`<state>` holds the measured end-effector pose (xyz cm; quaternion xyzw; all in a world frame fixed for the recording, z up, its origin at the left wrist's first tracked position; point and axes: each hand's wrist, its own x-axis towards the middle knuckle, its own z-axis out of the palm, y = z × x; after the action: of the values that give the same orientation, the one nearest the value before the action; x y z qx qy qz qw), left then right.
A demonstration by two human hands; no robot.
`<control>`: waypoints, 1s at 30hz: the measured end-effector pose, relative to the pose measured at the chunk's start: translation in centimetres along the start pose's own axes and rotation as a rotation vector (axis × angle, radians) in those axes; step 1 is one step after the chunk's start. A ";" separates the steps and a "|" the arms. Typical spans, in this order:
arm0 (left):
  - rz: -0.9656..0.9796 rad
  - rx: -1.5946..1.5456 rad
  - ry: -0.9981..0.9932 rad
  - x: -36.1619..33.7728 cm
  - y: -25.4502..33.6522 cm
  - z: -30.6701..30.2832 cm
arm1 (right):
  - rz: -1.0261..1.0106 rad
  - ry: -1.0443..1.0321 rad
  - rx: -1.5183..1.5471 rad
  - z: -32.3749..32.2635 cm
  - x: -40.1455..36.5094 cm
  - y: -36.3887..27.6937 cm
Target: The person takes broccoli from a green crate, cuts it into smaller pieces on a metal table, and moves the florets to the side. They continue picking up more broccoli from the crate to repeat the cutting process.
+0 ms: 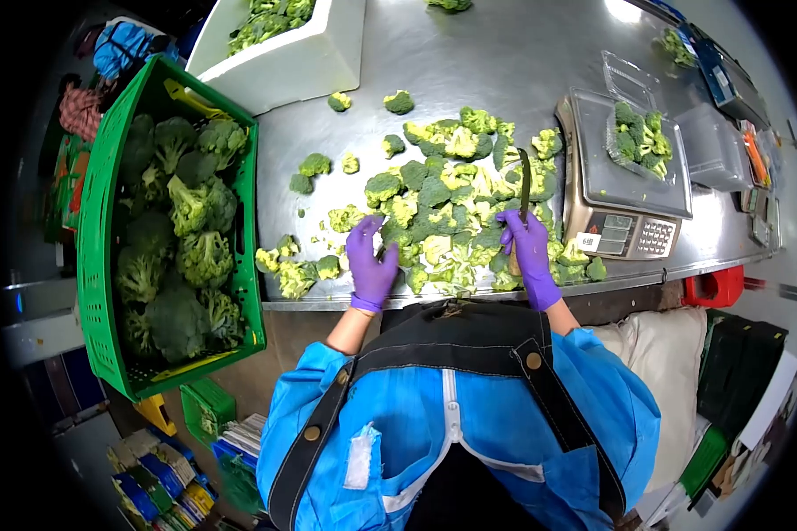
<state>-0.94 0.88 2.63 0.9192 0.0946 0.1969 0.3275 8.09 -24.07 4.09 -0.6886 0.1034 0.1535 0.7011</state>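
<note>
Both my hands wear purple gloves over the near edge of the metal table. My right hand (530,252) is closed around the handle of a knife (526,181), whose dark blade points away from me. My left hand (371,263) is at the left side of the broccoli pile, fingers apart and curved, with nothing visible between them. Between and beyond my hands lies a heap of cut broccoli florets (438,195). A few loose florets (314,165) lie to its left.
At the left stands a green crate (97,257) of whole broccoli heads. Behind it is a white foam box (328,53) with florets. On the right, a scale (624,232) bears a clear tray of broccoli (644,137); a clear container (715,146) stands beyond.
</note>
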 end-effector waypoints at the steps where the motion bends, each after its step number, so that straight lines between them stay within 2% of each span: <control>1: 0.004 -0.005 -0.024 -0.5 0.4 0.6 | -0.009 -0.011 -0.005 0.4 0.0 0.2; 8: 0.006 0.092 -0.244 1.9 0.2 4.1 | 0.044 -0.067 -0.017 1.5 -0.1 0.2; 10: -0.082 -0.061 -0.268 3.1 -0.6 3.4 | 0.031 -0.085 0.004 1.4 -0.2 0.5; 12: -0.336 -0.385 -0.190 3.4 -2.1 2.5 | 0.029 -0.062 0.001 1.1 -0.4 0.4; 13: -0.343 -0.525 -0.098 3.5 -2.6 2.0 | 0.038 -0.037 -0.004 1.1 -0.5 0.4; 14: -0.429 -0.707 -0.052 3.4 -3.1 1.5 | 0.036 -0.038 -0.002 1.0 -0.5 0.5; 16: -0.646 -1.132 -0.150 4.0 -3.6 0.1 | 0.012 -0.033 -0.113 1.4 -0.8 0.3; 17: -0.728 -1.563 -0.115 3.9 -4.2 0.5 | 0.017 -0.071 -0.156 1.5 -1.1 0.1; 18: -0.819 -1.774 -0.190 4.3 -1.9 -0.9 | 0.018 -0.078 -0.156 2.0 -1.3 -0.3; 20: -0.843 -2.005 -0.355 4.2 -1.1 -1.2 | -0.062 -0.149 -0.287 3.0 -1.7 -0.7; 21: -0.850 -2.063 -0.354 4.0 -0.5 -1.2 | -0.184 -0.193 -0.409 3.3 -1.8 -0.8; 22: -0.810 -2.114 -0.391 3.9 0.8 -1.5 | -0.185 -0.187 -0.408 3.7 -2.2 -1.3; 24: -0.687 -2.115 -0.406 3.5 2.0 -1.1 | -0.480 -0.337 -0.596 4.3 -3.3 -2.3; 26: -0.721 -1.927 -0.374 3.2 2.4 -0.6 | -0.525 -0.358 -0.681 4.9 -3.6 -1.6; 28: -0.626 -1.898 -0.331 3.2 3.0 0.3 | -0.565 -0.379 -0.700 5.6 -4.0 -1.8; 30: -0.613 -1.864 -0.311 3.1 3.5 0.5 | -0.539 -0.376 -0.683 5.9 -4.2 -1.7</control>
<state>2.25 -1.16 5.45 0.2459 0.0914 -0.0232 0.9647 4.43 -18.54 7.33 -0.8423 -0.2643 0.1134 0.4559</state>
